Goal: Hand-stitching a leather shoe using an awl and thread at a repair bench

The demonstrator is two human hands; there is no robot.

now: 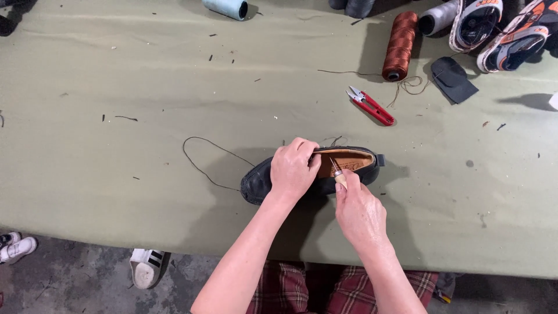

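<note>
A black leather shoe (253, 181) with a tan inside lies on its side on the olive-green cloth table (116, 116). My left hand (293, 168) grips the shoe across its upper, fingers curled over the opening's rim. My right hand (359, 209) holds a stitching awl (338, 172) with a pale wooden handle, its metal tip pointing into the shoe's opening. A dark thread (200, 157) loops out from the shoe to the left across the cloth.
Red thread snips (372, 106) lie behind the shoe. A rust-brown thread spool (400, 46), a pale blue spool (226, 8), grey spools (436, 17), a dark leather patch (453, 78) and sports shoes (505, 35) line the far edge. White sneakers (145, 267) sit on the floor below.
</note>
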